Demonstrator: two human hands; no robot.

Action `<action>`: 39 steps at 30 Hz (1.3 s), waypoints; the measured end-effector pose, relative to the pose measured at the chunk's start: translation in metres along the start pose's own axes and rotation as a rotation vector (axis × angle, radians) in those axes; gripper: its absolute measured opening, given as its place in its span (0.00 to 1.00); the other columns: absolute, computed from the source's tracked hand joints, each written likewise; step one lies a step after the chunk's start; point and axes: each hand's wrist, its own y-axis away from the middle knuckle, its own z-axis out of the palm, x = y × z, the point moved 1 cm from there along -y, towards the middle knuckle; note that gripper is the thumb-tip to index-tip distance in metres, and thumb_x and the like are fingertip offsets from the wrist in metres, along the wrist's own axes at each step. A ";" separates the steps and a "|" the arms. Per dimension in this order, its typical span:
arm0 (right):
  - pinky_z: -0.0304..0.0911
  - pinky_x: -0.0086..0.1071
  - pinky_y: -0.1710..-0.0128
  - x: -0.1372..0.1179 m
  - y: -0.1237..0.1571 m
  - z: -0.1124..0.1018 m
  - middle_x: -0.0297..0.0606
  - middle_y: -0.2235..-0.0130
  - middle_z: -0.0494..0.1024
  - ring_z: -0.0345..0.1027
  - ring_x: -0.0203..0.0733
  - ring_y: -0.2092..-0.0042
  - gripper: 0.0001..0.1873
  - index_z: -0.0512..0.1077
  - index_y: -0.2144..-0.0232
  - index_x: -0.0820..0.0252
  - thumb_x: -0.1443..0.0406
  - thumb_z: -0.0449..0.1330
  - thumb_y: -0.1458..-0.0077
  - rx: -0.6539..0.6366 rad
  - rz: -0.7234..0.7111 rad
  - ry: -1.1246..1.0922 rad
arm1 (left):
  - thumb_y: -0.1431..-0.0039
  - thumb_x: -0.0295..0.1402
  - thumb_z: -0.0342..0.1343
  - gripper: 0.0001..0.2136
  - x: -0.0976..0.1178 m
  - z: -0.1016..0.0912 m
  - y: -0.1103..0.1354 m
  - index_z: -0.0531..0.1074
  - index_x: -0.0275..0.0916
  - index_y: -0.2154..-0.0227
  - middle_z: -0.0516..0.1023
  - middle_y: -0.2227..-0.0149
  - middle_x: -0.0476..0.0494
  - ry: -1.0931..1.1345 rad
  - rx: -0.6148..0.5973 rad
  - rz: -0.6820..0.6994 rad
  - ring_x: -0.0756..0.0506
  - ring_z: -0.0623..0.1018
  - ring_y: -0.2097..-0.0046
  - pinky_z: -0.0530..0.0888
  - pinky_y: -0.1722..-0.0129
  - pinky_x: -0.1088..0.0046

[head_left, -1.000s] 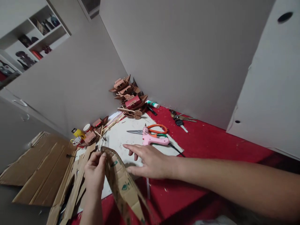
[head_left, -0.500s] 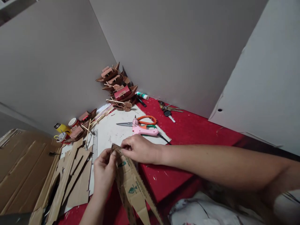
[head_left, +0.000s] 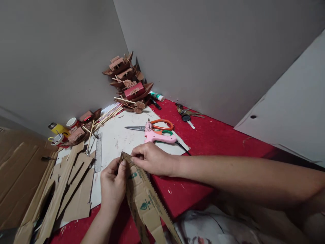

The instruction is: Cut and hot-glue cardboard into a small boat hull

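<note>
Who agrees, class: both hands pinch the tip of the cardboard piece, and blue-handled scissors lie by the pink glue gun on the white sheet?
One slip: the head view shows the scissors have orange handles, not blue. The left hand and right hand pinch the tip of the cardboard piece, and the scissors lie by the pink glue gun on the white sheet.

pink glue gun | orange scissors | keys | steel ruler | model boats
</note>
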 end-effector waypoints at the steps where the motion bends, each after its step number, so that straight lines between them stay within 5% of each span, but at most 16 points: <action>1: 0.51 0.25 0.72 0.000 0.000 0.000 0.30 0.79 0.68 0.58 0.30 0.75 0.09 0.73 0.77 0.66 0.73 0.57 0.47 -0.002 0.003 -0.004 | 0.43 0.40 0.58 0.13 0.000 0.000 0.000 0.80 0.36 0.64 0.82 0.66 0.43 0.001 0.000 0.003 0.44 0.78 0.64 0.72 0.63 0.72; 17: 0.53 0.24 0.74 0.000 -0.002 -0.001 0.32 0.79 0.72 0.61 0.31 0.75 0.08 0.76 0.76 0.66 0.73 0.58 0.48 -0.017 0.024 -0.023 | 0.45 0.43 0.61 0.18 -0.003 0.008 -0.002 0.77 0.36 0.57 0.83 0.61 0.41 0.182 0.030 -0.066 0.43 0.80 0.59 0.74 0.60 0.71; 21: 0.54 0.24 0.72 0.000 -0.002 -0.002 0.33 0.77 0.73 0.62 0.31 0.74 0.08 0.75 0.76 0.66 0.73 0.57 0.47 0.010 -0.021 -0.038 | 0.45 0.45 0.60 0.19 0.000 0.010 0.000 0.77 0.37 0.55 0.82 0.55 0.40 0.423 -0.094 -0.191 0.40 0.78 0.50 0.72 0.49 0.67; 24: 0.54 0.24 0.73 0.002 -0.002 -0.003 0.31 0.79 0.70 0.60 0.31 0.75 0.08 0.75 0.76 0.66 0.72 0.58 0.47 0.083 0.000 -0.048 | 0.46 0.45 0.62 0.18 -0.001 0.011 0.001 0.79 0.40 0.57 0.82 0.54 0.44 0.642 -0.065 -0.320 0.40 0.75 0.45 0.68 0.44 0.68; 30: 0.57 0.25 0.71 -0.001 -0.007 -0.010 0.32 0.77 0.74 0.64 0.32 0.73 0.08 0.75 0.74 0.66 0.70 0.58 0.45 0.092 -0.013 -0.029 | 0.44 0.37 0.61 0.13 0.005 0.013 -0.001 0.79 0.38 0.58 0.83 0.57 0.42 0.849 -0.051 -0.540 0.39 0.79 0.50 0.72 0.46 0.65; 36: 0.63 0.38 0.55 -0.010 0.000 -0.059 0.50 0.54 0.77 0.71 0.49 0.54 0.20 0.72 0.51 0.67 0.59 0.60 0.42 0.105 -0.031 0.596 | 0.39 0.34 0.56 0.14 0.004 -0.004 -0.009 0.76 0.36 0.53 0.84 0.61 0.42 0.848 0.064 -0.630 0.42 0.83 0.59 0.77 0.53 0.65; 39: 0.65 0.42 0.55 -0.001 0.007 -0.076 0.54 0.52 0.75 0.68 0.56 0.51 0.26 0.70 0.49 0.67 0.55 0.60 0.43 -0.055 0.025 0.877 | 0.39 0.33 0.56 0.14 0.003 -0.010 -0.012 0.74 0.37 0.51 0.84 0.61 0.43 0.847 0.122 -0.606 0.44 0.83 0.60 0.77 0.53 0.68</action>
